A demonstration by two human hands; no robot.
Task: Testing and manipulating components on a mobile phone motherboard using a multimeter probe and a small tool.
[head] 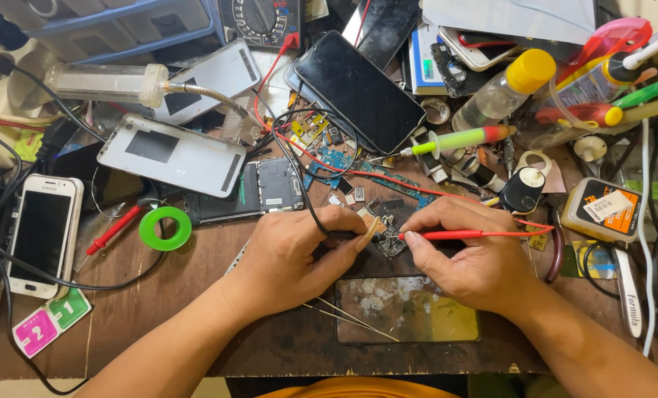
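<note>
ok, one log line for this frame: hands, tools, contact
left hand: holds black probe | right hand: holds red probe | both tips on small circuit board | worn wooden desk, green tape roll nearby

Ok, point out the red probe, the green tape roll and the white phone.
red probe (447,235), head view, middle of its red shaft in the right hand (476,258).
green tape roll (165,228), head view, left side of its ring.
white phone (42,234), head view, centre of its dark screen.

Probing a small circuit board
Left hand (292,258) pinches the black probe (344,236), right hand (469,262) the red probe (447,235), both tips on the board (386,243) mid-surface (159,295).
</note>
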